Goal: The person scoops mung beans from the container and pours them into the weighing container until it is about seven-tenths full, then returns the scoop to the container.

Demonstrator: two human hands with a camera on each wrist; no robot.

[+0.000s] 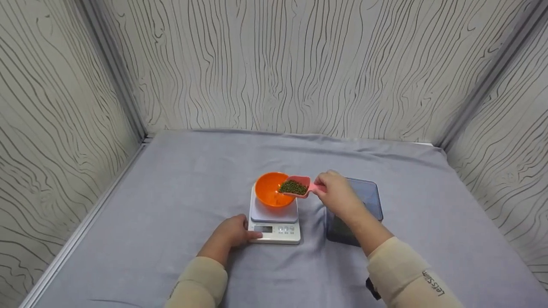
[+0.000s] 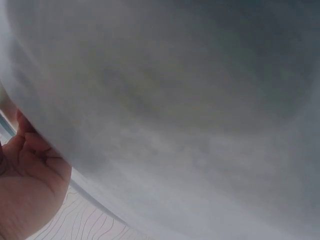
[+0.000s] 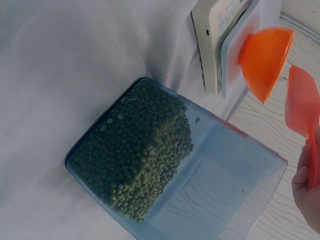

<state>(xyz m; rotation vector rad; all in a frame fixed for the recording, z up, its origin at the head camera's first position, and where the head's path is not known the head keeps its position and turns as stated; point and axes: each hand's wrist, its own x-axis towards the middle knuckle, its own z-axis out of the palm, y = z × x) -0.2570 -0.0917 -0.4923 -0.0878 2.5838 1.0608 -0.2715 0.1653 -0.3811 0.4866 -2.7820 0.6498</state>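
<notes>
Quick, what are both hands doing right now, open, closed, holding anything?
Left hand: closed on the white scale, at its near left corner.
Right hand: closed, holding the pink scoop by its handle, green beans inside.

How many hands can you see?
2. The left hand grips the white scale at its left edge. The right hand holds the pink scoop, its tip over the orange bowl.
</notes>
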